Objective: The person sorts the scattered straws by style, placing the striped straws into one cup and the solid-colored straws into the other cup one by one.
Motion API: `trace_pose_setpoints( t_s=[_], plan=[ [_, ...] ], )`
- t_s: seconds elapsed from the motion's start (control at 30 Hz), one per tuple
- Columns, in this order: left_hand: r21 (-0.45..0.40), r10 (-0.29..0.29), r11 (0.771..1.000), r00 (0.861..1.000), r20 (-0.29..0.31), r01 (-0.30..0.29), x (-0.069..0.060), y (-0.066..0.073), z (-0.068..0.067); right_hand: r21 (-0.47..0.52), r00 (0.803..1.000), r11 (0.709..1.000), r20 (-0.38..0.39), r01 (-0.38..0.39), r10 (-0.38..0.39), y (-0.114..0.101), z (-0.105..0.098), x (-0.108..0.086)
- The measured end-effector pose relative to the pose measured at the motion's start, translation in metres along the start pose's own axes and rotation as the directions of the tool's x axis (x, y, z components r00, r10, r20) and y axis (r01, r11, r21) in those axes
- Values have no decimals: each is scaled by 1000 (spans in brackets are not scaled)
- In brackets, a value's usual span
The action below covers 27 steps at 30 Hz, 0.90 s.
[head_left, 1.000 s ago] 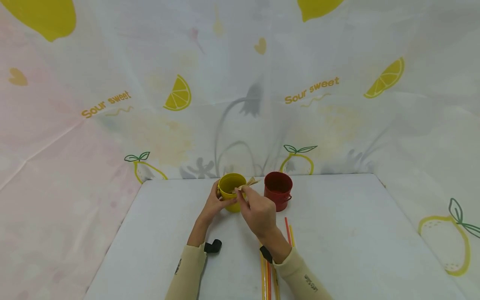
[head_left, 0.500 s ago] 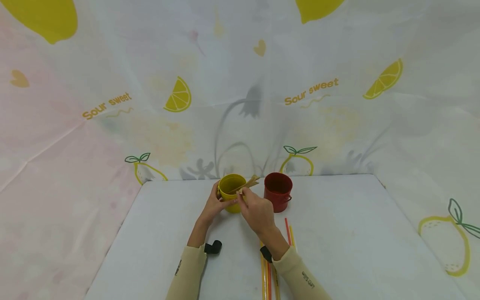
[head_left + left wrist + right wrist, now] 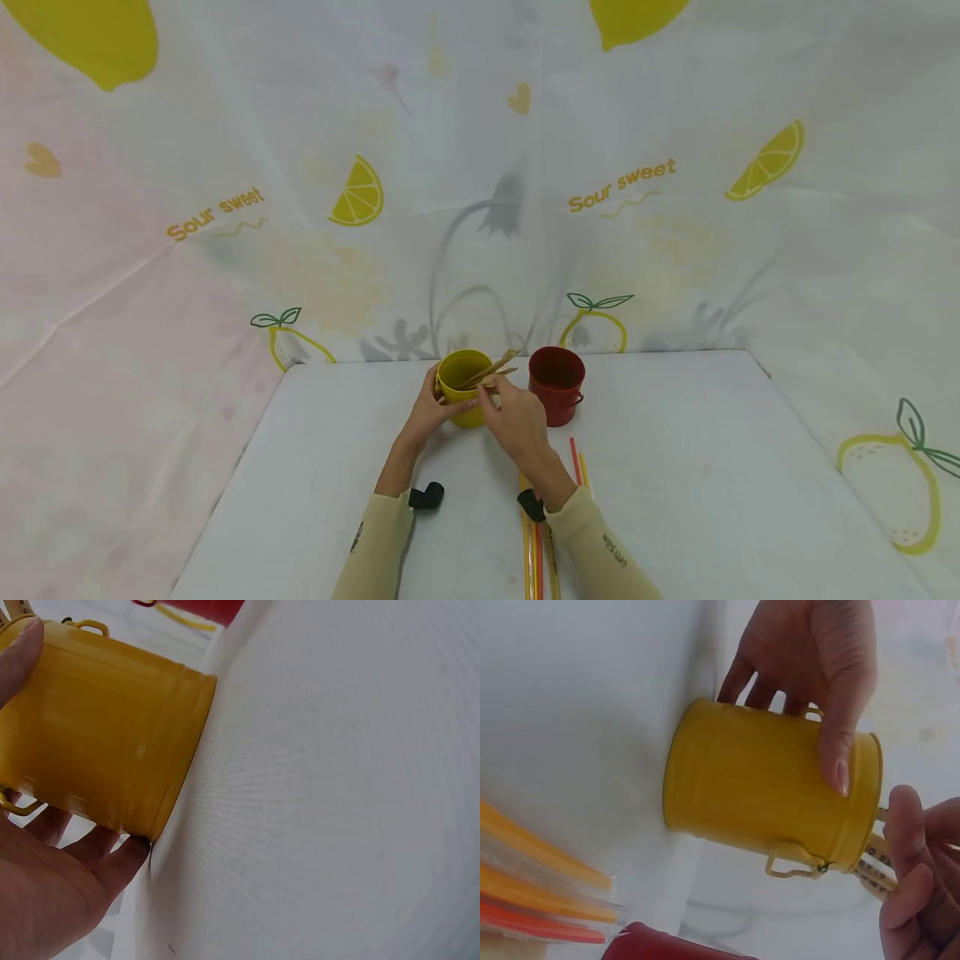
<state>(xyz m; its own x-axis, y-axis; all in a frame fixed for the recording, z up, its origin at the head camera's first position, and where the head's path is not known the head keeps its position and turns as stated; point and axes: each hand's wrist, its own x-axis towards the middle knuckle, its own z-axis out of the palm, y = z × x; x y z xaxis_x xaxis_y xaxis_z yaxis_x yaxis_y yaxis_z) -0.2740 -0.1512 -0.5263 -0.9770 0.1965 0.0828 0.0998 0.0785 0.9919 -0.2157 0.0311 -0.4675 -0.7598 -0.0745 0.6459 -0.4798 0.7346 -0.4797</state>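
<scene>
While the left hand [image 3: 431,410] steadies the yellow metal bucket [image 3: 765,780], the right hand [image 3: 521,421] is up at the rim, busy with some printed tan strips [image 3: 497,366]. The left one has a proper wraparound hold: thumb across the side facing the right hand, fingers curled behind and down toward the base. The right one has its fingers bent in close, with thumb and fingertips right at the strips. Whether they're actually pinching one or just touching, I honestly can't tell, since the knuckles block it from above and the wrist cam cuts the hand off.

So the bucket sits on the white table [image 3: 720,475] in the left hand's grasp, just ahead of the right fingertips. The strips lean over its rim on the right hand's side, lower ends inside, tops sticking out past those fingers. A red metal bucket [image 3: 553,406] stands just beyond the right hand, off to its right, and neither hand is on it. Plastic-wrapped yellow and red sticks [image 3: 551,896] lie under the right wrist.

My read: the step in hand is handling the strips at the bucket's mouth. The next move calls for a light fingertip touch on the right to keep them together, plus a steady left hold so the bucket doesn't tip.
</scene>
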Motion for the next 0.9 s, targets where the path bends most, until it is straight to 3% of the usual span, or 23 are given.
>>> trace_pose_setpoints(
  t_s=[0.07, 0.4, 0.67, 0.9],
  plan=[
    [-2, 13, 1000, 1000, -10, -13, 4, -10, 0, 16, 1000, 1000, 14, -21, 21, 1, 1, 0],
    [-6, -3, 1000, 1000, 2, 4, 4, -8, 0, 25, 994, 995, 47, -98, 96, 8, 4, -2],
    [26, -13, 1000, 999, 32, 12, -11, 25, 3, 109, 978, 976, 110, -186, 174, 11, -4, -7],
    [16, 9, 1000, 999, 43, -10, -11, 27, 2, 202, 953, 943, 206, -264, 223, 13, -16, -11]
  ],
)
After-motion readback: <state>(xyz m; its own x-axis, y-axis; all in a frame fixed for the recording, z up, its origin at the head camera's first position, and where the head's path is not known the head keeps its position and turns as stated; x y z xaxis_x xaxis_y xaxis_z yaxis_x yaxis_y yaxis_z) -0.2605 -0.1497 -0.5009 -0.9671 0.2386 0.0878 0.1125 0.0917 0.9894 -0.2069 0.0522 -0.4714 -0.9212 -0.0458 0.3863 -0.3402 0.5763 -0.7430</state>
